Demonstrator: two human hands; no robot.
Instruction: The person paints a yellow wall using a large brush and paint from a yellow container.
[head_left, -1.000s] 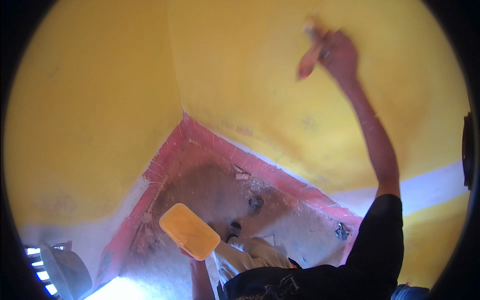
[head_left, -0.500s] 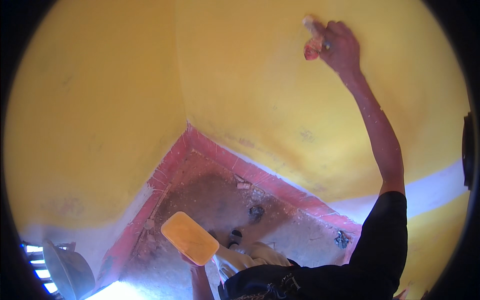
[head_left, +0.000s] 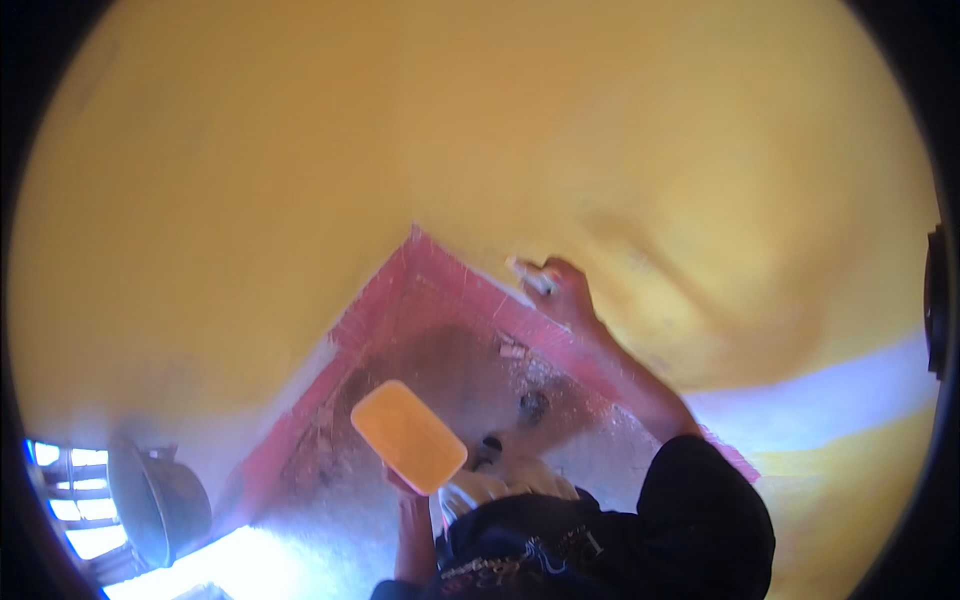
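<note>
My left hand point(head_left: 404, 482) grips a rectangular orange container point(head_left: 408, 438) with rounded corners from beneath, in front of my body. Its flat top faces up; I cannot tell whether that is paint or a lid. My right arm reaches forward to the yellow wall point(head_left: 680, 190). Low on it, just above the pink band point(head_left: 470, 280), my right hand point(head_left: 568, 298) is closed around a small whitish tool point(head_left: 530, 277), perhaps a brush. Motion blurs the tool, and my fingers cover part of it.
Two yellow walls meet in a corner ahead, edged in pink at the bottom. Rubble point(head_left: 512, 350) and a dark lump point(head_left: 533, 404) lie on the dusty floor point(head_left: 440, 350). At the left a grey bucket point(head_left: 165, 505) stands beside a bright barred opening point(head_left: 85, 500).
My right hand has come down the wall with the tool, from high up to just above the pink band, and my elbow has bent. My left hand still holds the container.
</note>
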